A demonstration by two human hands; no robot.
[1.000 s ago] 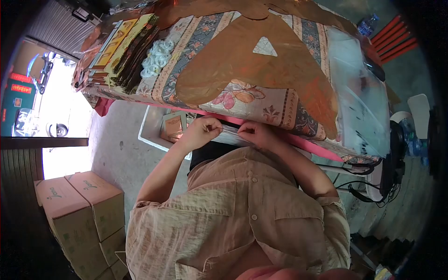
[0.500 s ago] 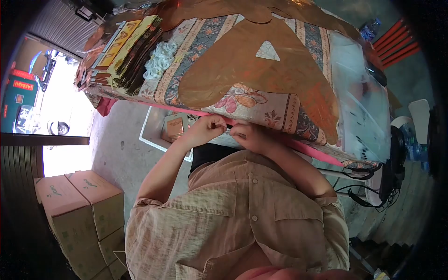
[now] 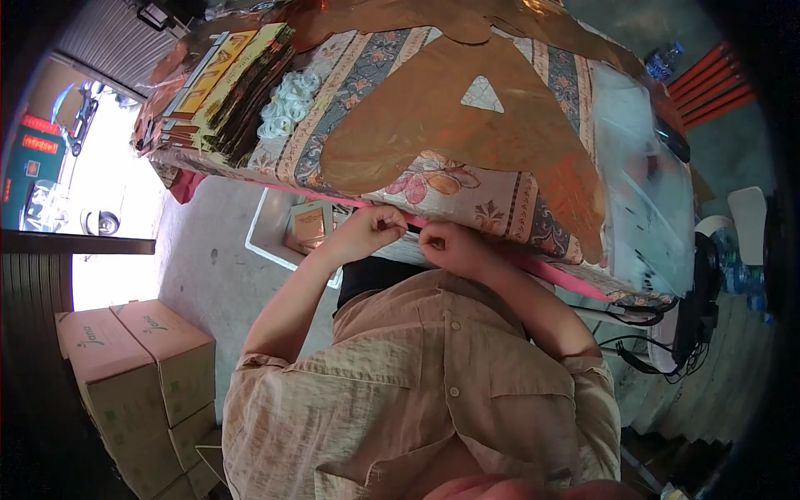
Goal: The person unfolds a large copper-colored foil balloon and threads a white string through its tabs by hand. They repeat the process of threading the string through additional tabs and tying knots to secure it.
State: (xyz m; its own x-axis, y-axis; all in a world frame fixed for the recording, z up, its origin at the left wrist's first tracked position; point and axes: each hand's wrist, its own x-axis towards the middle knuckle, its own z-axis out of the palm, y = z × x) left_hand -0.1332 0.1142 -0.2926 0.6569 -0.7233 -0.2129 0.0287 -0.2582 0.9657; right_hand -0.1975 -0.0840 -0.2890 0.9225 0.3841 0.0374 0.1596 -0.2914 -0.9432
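My left hand [image 3: 372,232] is closed at the near edge of the patterned tablecloth [image 3: 433,193], thumb and fingers pinched together. Just right of it, my right hand [image 3: 447,247] curls in the same way, with a small gap between the two. Whatever either hand holds is too small to make out. Pink cloth [image 3: 546,271] hangs along the table edge beside the hands. A large brown sheet [image 3: 392,108] with a triangular hole lies on the table beyond them.
Stacked printed packets [image 3: 221,87] and white coiled bundles [image 3: 289,104] lie at the table's left. Clear plastic sheets [image 3: 637,192] cover its right end. A white bin [image 3: 271,229] stands below the table; cardboard boxes [image 3: 133,367] are at lower left.
My right hand has shifted slightly right and its fingers have curled in more. My left hand looks almost the same. The whole view has moved a little.
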